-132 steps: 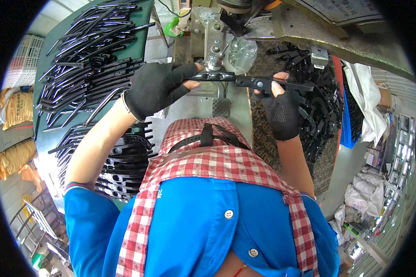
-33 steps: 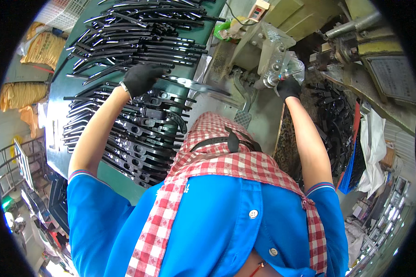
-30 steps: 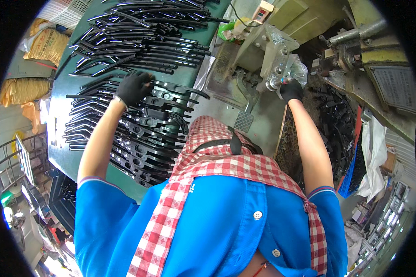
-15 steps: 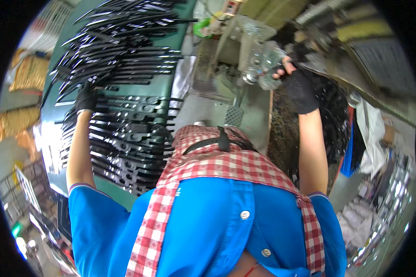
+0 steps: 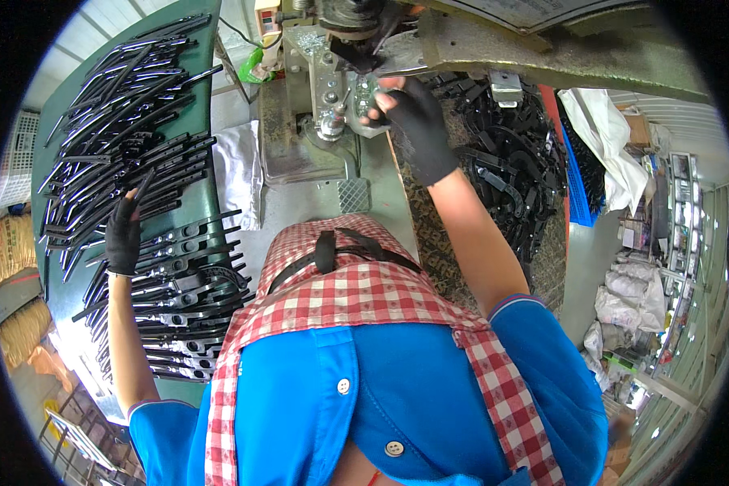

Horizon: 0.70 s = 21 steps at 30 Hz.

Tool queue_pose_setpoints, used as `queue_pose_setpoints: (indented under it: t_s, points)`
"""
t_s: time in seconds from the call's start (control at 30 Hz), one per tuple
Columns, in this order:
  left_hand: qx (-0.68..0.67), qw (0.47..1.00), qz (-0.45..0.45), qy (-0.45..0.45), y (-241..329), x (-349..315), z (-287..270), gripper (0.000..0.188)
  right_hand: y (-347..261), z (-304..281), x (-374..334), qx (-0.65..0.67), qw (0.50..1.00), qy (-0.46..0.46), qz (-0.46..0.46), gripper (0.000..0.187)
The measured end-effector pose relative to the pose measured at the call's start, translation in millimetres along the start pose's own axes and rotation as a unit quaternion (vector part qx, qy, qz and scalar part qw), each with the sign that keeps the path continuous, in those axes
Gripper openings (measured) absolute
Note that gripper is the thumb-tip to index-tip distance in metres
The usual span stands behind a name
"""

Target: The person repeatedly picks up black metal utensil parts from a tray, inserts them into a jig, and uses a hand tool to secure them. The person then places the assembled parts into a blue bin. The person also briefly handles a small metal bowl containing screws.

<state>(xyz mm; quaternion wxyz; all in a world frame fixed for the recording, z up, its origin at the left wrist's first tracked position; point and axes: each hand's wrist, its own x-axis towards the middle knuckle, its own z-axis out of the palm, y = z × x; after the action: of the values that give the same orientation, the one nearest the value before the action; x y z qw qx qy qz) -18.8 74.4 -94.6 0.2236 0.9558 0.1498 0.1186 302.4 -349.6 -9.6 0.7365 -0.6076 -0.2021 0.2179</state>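
My left hand (image 5: 124, 235), in a black fingerless glove, is at the near edge of a pile of long black metal bars (image 5: 121, 105) on the green table. Its fingertips close on one black bar (image 5: 145, 186) that slants across the others. Nearer to me lies a row of black bars with holed plates (image 5: 190, 267). My right hand (image 5: 421, 130), gloved the same way, has its fingers curled at a clear plastic container (image 5: 363, 97) of small shiny pieces beside the machine. Those fingers are slightly blurred, and what is between them cannot be made out.
A machine head (image 5: 355, 24) stands ahead, with a metal post fixture (image 5: 330, 121) under it and a ridged foot pedal (image 5: 353, 195) below. Right of it, black metal parts (image 5: 510, 170) are heaped. Beyond sit a blue crate (image 5: 579, 194) and white sacks (image 5: 603, 142).
The whole view has shifted, so table and machine appear farther left. My left fingers now close on a bar at the pile's edge. My right hand remains by the clear container, its fingers curled.
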Motion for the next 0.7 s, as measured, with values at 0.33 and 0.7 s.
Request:
queue_pose_setpoints:
  t_s: [0.33,0.7]
  points:
    - [0.035,0.988,0.152,0.008,119.9,65.7,-7.4,0.028,37.6,-230.2,-68.0,-0.847,0.523,0.043,0.085,0.051]
    - [0.011,0.972,0.203,-0.118,262.6,100.9,-5.4,0.03,-31.0,-90.9,-63.2,0.266,0.963,-0.041,-0.012,0.016]
